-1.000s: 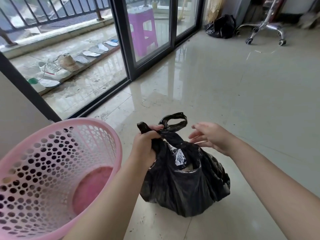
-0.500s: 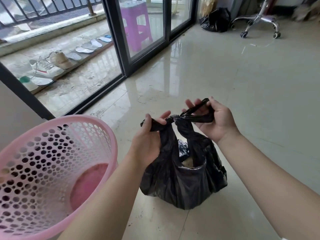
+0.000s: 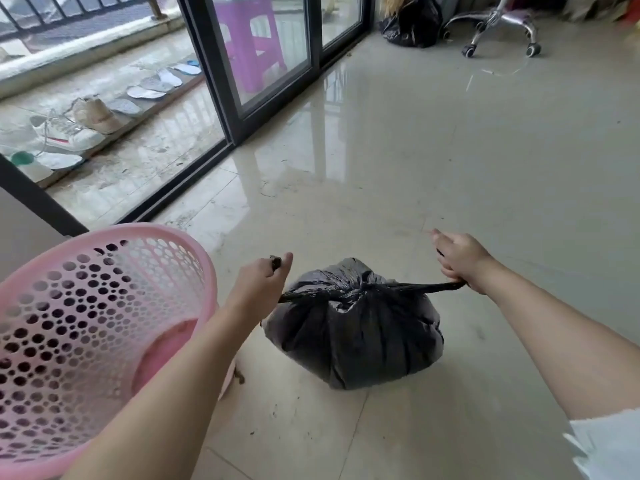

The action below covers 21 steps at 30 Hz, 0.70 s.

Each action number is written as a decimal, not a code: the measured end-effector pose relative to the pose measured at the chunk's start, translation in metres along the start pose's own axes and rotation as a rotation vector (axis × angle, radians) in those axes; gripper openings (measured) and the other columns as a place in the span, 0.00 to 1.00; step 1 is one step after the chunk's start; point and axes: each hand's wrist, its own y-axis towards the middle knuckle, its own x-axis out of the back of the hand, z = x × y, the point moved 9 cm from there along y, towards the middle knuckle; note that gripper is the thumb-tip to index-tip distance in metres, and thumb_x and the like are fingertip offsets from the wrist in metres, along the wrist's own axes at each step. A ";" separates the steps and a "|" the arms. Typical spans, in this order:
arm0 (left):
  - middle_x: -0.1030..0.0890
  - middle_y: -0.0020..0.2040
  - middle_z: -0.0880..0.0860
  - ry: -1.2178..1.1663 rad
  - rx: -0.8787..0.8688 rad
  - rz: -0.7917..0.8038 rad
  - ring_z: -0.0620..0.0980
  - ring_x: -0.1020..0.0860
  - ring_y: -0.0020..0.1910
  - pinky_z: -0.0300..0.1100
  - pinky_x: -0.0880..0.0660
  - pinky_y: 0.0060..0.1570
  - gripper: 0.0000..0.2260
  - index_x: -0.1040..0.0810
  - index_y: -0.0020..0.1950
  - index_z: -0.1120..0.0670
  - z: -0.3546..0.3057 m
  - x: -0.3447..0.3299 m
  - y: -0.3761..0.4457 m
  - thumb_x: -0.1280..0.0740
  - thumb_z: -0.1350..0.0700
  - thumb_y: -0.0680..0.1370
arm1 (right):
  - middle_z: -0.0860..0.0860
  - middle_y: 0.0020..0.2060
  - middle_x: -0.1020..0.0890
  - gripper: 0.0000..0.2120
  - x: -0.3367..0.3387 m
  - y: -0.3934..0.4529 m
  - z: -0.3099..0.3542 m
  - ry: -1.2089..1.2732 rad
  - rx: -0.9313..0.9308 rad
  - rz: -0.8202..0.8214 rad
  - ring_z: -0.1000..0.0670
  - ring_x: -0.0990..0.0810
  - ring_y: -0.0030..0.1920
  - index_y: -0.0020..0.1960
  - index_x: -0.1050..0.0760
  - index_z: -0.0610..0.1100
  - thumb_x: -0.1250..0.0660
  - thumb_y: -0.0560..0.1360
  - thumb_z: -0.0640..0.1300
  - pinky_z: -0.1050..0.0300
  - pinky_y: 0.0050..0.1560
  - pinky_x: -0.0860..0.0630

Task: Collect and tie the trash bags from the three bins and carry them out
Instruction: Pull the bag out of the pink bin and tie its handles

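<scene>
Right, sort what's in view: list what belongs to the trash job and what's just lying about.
Part of the job:
- black trash bag on the floor, knotted at the top
- left hand and right hand, each gripping a bag end
- pink bin, no bag in it
- second black bag by the far wall

Just lying about:
- purple stool
- chair base
- shoes and insoles outside

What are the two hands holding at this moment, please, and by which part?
Both hold the black trash bag by its two twisted handle ends: the left hand grips one, the right hand the other, on either side of the knot.
</scene>
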 end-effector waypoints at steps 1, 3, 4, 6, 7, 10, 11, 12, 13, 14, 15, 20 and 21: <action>0.39 0.24 0.53 0.092 0.010 -0.023 0.53 0.39 0.27 0.44 0.43 0.32 0.25 0.43 0.25 0.56 0.001 0.002 -0.003 0.45 0.52 0.81 | 0.58 0.14 0.45 0.20 0.010 0.000 -0.006 -0.070 0.011 -0.050 0.59 0.46 0.13 0.30 0.45 0.47 0.49 0.81 0.47 0.70 0.17 0.50; 0.36 0.25 0.54 0.116 0.030 -0.041 0.54 0.35 0.31 0.42 0.40 0.37 0.25 0.42 0.25 0.57 0.002 0.005 -0.002 0.46 0.52 0.82 | 0.57 0.17 0.44 0.21 0.030 -0.002 -0.008 -0.148 0.041 -0.149 0.59 0.45 0.13 0.30 0.46 0.47 0.47 0.80 0.46 0.66 0.18 0.47; 0.36 0.25 0.54 0.112 0.028 -0.059 0.54 0.34 0.33 0.42 0.40 0.37 0.24 0.42 0.26 0.57 0.002 0.007 0.000 0.47 0.52 0.82 | 0.55 0.18 0.43 0.21 0.037 -0.004 -0.005 -0.168 0.057 -0.189 0.58 0.44 0.14 0.29 0.46 0.47 0.47 0.80 0.46 0.64 0.21 0.45; 0.36 0.25 0.54 0.112 -0.002 -0.080 0.55 0.34 0.34 0.42 0.40 0.38 0.24 0.42 0.26 0.57 -0.001 0.007 0.005 0.47 0.52 0.82 | 0.53 0.18 0.39 0.21 0.040 -0.008 0.003 -0.266 0.091 -0.196 0.52 0.40 0.21 0.29 0.44 0.46 0.45 0.80 0.46 0.60 0.26 0.45; 0.35 0.25 0.54 0.134 -0.012 -0.065 0.55 0.33 0.34 0.43 0.40 0.38 0.25 0.42 0.26 0.57 -0.001 0.003 0.008 0.47 0.52 0.82 | 0.53 0.19 0.36 0.20 0.032 -0.010 0.005 -0.376 0.101 -0.139 0.50 0.39 0.25 0.30 0.41 0.44 0.44 0.79 0.47 0.57 0.29 0.44; 0.35 0.26 0.52 0.262 -0.036 0.004 0.55 0.31 0.35 0.44 0.36 0.39 0.24 0.41 0.26 0.56 0.001 -0.019 0.005 0.49 0.51 0.82 | 0.49 0.31 0.27 0.16 -0.014 -0.017 -0.002 -0.903 0.113 0.146 0.45 0.29 0.38 0.37 0.33 0.44 0.37 0.74 0.55 0.54 0.37 0.36; 0.35 0.26 0.52 0.279 -0.034 0.009 0.55 0.32 0.34 0.44 0.36 0.39 0.24 0.41 0.26 0.56 0.005 -0.026 0.004 0.49 0.50 0.82 | 0.47 0.37 0.23 0.16 -0.030 -0.021 -0.007 -1.056 0.119 0.242 0.45 0.27 0.42 0.42 0.29 0.44 0.36 0.73 0.58 0.55 0.41 0.33; 0.35 0.26 0.52 0.229 -0.002 -0.001 0.54 0.32 0.33 0.44 0.36 0.38 0.24 0.41 0.26 0.56 0.014 -0.030 0.003 0.48 0.50 0.82 | 0.45 0.44 0.20 0.19 -0.042 -0.024 -0.010 -1.186 0.117 0.312 0.45 0.25 0.46 0.48 0.26 0.44 0.35 0.71 0.60 0.56 0.44 0.31; 0.36 0.26 0.53 0.071 0.061 -0.018 0.54 0.34 0.31 0.44 0.38 0.37 0.23 0.40 0.27 0.56 0.027 -0.032 0.002 0.45 0.50 0.81 | 0.45 0.48 0.19 0.20 -0.047 -0.026 -0.012 -1.287 0.107 0.351 0.44 0.24 0.49 0.53 0.24 0.44 0.35 0.71 0.59 0.57 0.44 0.32; 0.36 0.27 0.53 -0.219 0.138 -0.047 0.53 0.35 0.30 0.44 0.37 0.39 0.22 0.38 0.28 0.56 0.039 -0.034 -0.001 0.42 0.50 0.80 | 0.45 0.50 0.19 0.19 -0.048 -0.027 -0.013 -1.357 0.090 0.371 0.44 0.23 0.50 0.55 0.24 0.44 0.34 0.71 0.57 0.58 0.41 0.33; 0.34 0.29 0.54 -0.570 0.220 -0.101 0.51 0.34 0.31 0.45 0.35 0.43 0.18 0.35 0.32 0.56 0.051 -0.034 -0.003 0.40 0.51 0.79 | 0.45 0.49 0.18 0.17 -0.047 -0.028 -0.013 -1.395 0.073 0.381 0.45 0.24 0.48 0.55 0.23 0.44 0.34 0.72 0.53 0.58 0.37 0.34; 0.28 0.49 0.55 -1.494 0.567 -0.070 0.47 0.27 0.43 0.44 0.34 0.65 0.05 0.28 0.46 0.56 0.063 -0.066 -0.019 0.41 0.56 0.80 | 0.46 0.48 0.23 0.08 -0.043 -0.022 -0.003 -1.398 0.130 0.243 0.45 0.29 0.58 0.46 0.20 0.48 0.38 0.73 0.47 0.55 0.50 0.31; 0.27 0.48 0.56 -1.487 0.578 0.015 0.47 0.26 0.43 0.41 0.32 0.60 0.06 0.28 0.45 0.56 0.053 -0.074 -0.025 0.41 0.57 0.80 | 0.45 0.52 0.23 0.09 -0.045 -0.020 -0.003 -1.383 0.126 0.243 0.44 0.29 0.58 0.45 0.21 0.47 0.39 0.74 0.47 0.54 0.53 0.31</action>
